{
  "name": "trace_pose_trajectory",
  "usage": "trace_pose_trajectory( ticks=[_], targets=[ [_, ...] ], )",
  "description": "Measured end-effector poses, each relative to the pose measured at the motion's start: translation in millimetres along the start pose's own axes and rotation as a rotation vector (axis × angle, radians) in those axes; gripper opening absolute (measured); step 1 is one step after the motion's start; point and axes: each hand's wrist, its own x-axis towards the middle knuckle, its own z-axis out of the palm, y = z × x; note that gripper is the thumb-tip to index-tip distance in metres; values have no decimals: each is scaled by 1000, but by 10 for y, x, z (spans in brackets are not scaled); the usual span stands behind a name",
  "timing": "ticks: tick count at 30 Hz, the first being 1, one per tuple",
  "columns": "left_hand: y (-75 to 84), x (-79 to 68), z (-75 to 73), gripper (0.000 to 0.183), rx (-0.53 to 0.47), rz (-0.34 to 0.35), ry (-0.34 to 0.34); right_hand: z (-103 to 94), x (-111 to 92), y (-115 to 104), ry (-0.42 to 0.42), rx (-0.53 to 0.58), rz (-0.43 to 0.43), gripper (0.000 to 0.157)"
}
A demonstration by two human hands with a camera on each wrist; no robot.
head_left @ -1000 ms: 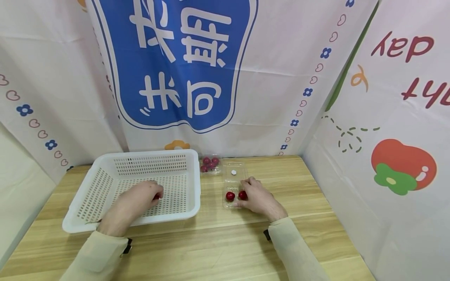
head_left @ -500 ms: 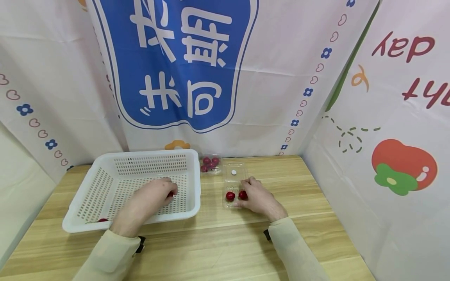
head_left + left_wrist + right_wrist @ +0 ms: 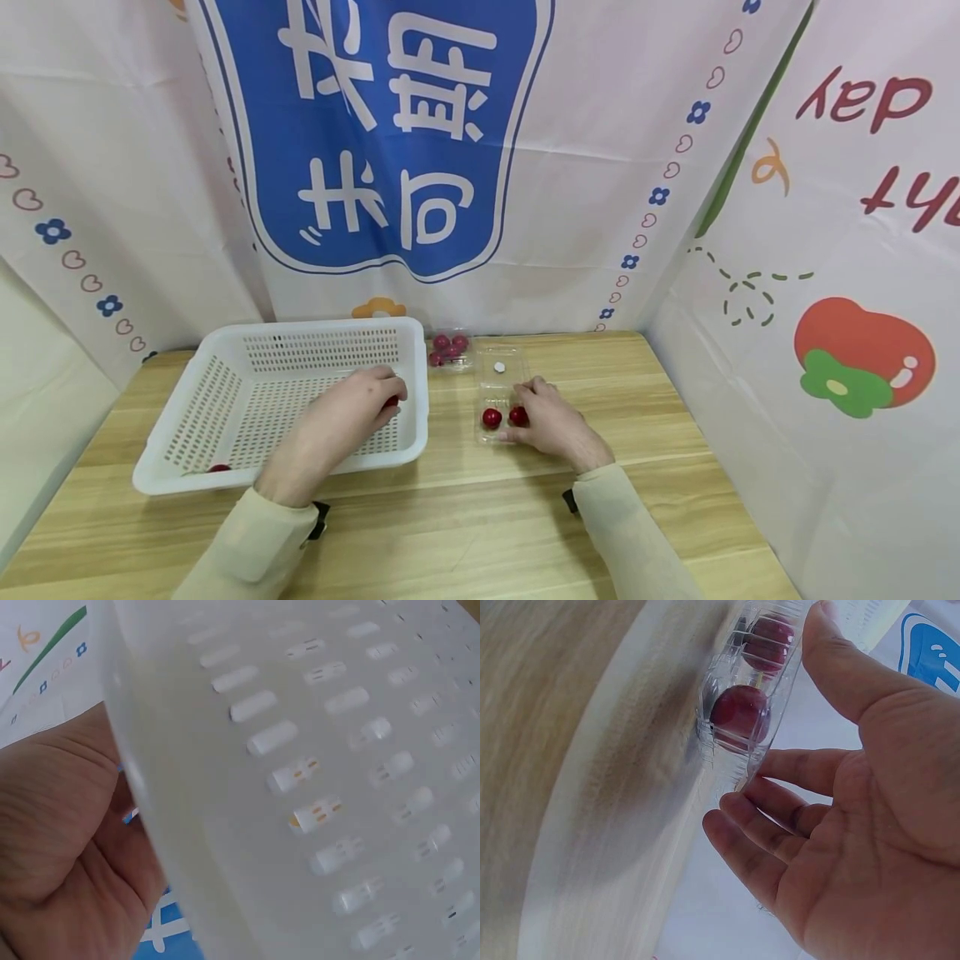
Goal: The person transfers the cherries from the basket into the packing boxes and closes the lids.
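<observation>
A white, rectangular, perforated plastic basket [image 3: 422, 396] has a dark red round fruit [image 3: 219, 468] at its near left corner; over its right part the left hand [image 3: 341, 425] pinches a glossy red fruit [image 3: 392, 402]. A small clear plastic box [image 3: 466, 362] holds several red fruits. An open clear plastic container [image 3: 487, 379] holds two shiny round cherry-red fruits [image 3: 492, 418]; the right hand [image 3: 551, 427] grips it between thumb and fingers.

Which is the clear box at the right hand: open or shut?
Open: its lid lies folded back, beyond the half holding two red fruits.
</observation>
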Motion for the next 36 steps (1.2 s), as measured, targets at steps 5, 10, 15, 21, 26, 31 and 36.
trace_pose_trajectory(
  ticks=[5, 10, 15, 21, 26, 31, 36],
  targets=[
    [69, 54, -9, 15, -42, 1, 25, -8, -2, -4, 0, 2, 3, 95],
    [150, 92, -4, 14, -64, 18, 74, -4, -1, 2, -2, 7, 4, 94],
    [260, 145, 21, 14, -72, 23, 108, 1, 7, 11, 1, 8, 1, 96],
    [408, 223, 88, 12, -67, 44, 97, 8, 14, 18, 0, -8, 1, 96],
    [513, 293, 159, 13, -68, 51, 62, 3, 18, 15, -2, -15, -5, 96],
    [590, 364, 241, 17, -61, 76, 51, 0, 19, 20, 3, -16, -9, 95],
    [659, 420, 322, 18, -30, 112, 58, 1, 19, 27, 5, -13, -17, 94]
  ],
)
